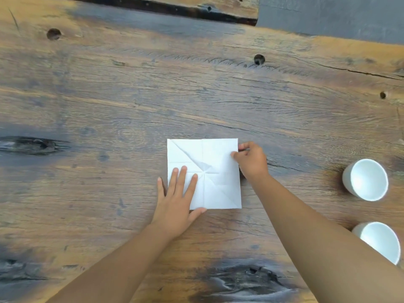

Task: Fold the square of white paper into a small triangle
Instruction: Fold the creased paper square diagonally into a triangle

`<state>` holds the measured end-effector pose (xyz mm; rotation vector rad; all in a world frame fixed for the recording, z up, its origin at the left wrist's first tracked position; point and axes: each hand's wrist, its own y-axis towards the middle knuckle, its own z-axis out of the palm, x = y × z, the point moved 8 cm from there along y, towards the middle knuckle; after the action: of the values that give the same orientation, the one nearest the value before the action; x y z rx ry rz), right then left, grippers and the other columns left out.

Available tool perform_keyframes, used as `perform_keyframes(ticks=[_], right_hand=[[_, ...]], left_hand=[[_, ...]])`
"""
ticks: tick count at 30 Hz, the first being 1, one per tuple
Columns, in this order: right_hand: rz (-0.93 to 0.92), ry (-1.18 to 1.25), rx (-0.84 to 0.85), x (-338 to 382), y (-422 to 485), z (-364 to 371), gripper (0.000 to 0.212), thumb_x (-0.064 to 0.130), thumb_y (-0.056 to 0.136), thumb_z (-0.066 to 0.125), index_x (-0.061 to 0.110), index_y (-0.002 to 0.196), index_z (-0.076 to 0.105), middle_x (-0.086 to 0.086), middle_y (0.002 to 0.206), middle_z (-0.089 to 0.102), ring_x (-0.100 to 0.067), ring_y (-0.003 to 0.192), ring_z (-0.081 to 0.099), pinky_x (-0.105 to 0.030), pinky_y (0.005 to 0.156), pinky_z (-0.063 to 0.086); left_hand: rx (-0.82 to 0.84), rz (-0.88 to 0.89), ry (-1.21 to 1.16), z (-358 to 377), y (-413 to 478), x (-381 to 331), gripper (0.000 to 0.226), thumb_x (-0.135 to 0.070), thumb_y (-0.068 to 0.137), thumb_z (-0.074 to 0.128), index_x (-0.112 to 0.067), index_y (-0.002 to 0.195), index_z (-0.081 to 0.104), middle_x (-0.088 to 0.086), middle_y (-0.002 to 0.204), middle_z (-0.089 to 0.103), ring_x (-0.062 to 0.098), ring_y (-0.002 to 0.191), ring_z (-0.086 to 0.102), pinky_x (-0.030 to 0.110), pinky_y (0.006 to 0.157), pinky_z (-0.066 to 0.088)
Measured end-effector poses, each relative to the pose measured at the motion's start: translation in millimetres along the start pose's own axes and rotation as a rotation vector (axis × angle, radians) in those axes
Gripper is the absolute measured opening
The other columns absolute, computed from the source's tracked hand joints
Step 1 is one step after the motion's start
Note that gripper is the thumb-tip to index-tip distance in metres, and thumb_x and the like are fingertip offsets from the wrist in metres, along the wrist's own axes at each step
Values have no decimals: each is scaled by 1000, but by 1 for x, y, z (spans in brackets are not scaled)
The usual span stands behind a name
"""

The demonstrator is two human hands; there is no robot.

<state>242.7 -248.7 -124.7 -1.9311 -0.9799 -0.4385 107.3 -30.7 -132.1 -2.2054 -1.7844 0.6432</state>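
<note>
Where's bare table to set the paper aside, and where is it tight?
Bare wood lies beyond the white paper toward the table's far edge, and left of the left hand, which lies flat on the paper. It is tighter on the right: the right hand pinches the paper's right edge, and two white cups stand near the table's right edge.

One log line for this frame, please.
paper: flat, creased | left hand: pressing it | right hand: pinching right edge | fold: not started
</note>
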Motion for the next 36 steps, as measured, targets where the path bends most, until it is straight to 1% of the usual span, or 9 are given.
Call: perform_keyframes(ticks=[6, 10, 14, 20, 23, 26, 29, 32, 36], right_hand=[[-50, 5, -45, 6, 8, -11, 15, 12, 85, 70, 17, 77, 59, 4, 65, 53, -13, 58, 45, -26, 56, 37], [-87, -11, -69, 12, 1, -14, 25, 13, 87, 68, 23, 70, 53, 9, 64, 53, -8, 55, 45, -15, 47, 36], [-163, -8, -90, 21, -17, -13, 21, 15, 88, 66, 25, 72, 55, 9, 70, 59, -7, 63, 53, -22, 59, 41], [-370, -91, -90, 36, -59, -6, 12, 19, 90, 63, 24, 80, 59, 6, 83, 67, -13, 80, 63, -30, 70, 49], [-512, -120, -45, 38, -85, 2, 8, 12, 89, 63, 20, 86, 63, 8, 89, 67, -6, 86, 60, -25, 79, 50], [-638, -181, 32, 37, -111, 11, 11, 7, 89, 62, 17, 93, 64, 6, 96, 66, -9, 93, 60, -24, 86, 51], [-738, -273, 95, 33, -132, 23, 11, 4, 87, 64, 12, 96, 64, 1, 100, 66, -19, 97, 62, -37, 85, 53], [-843, -361, 132, 33, -150, 37, 9, 6, 87, 65, 11, 93, 63, 0, 99, 65, -22, 97, 60, -36, 82, 50], [-916, -483, 187, 26, -159, 60, 8, 6, 85, 64, 10, 91, 62, -3, 101, 65, -26, 100, 59, -37, 86, 49]], left_hand=[[-17, -4, 1, -4, 31, -16, 85, -71, 93, 22, -22, 159, -1, 14, 165, -16, 33, 151, -20, 69, 117, 0], [-37, 7, 5, -2, 30, -13, 82, -69, 95, 21, -23, 159, 0, 11, 165, -16, 32, 152, -18, 67, 118, 1], [-46, 39, -27, -6, 27, -10, 87, -71, 93, 23, -24, 157, -12, 8, 164, -26, 28, 150, -26, 65, 119, -5], [-47, 122, -23, -1, -16, 10, 77, -62, 98, 29, -25, 159, 1, 4, 168, -11, 26, 153, -13, 67, 118, 7], [-23, 146, 32, 9, -37, 17, 73, -58, 98, 31, -22, 159, 14, 5, 168, 4, 30, 154, 3, 69, 113, 23], [-36, 123, 41, 9, -44, 21, 71, -57, 97, 31, -21, 158, 21, 6, 167, 10, 32, 153, 9, 70, 113, 23], [-38, 123, 42, 13, -51, 22, 71, -56, 98, 31, -24, 159, 16, 4, 168, 7, 33, 154, 7, 70, 114, 18], [-43, 132, 71, 20, -60, 25, 71, -57, 99, 31, -25, 159, 11, 4, 168, 5, 33, 154, 6, 70, 114, 18], [-60, 135, 74, 27, -73, 30, 69, -56, 98, 34, -26, 158, 19, 4, 167, 11, 32, 153, 10, 71, 113, 20]])
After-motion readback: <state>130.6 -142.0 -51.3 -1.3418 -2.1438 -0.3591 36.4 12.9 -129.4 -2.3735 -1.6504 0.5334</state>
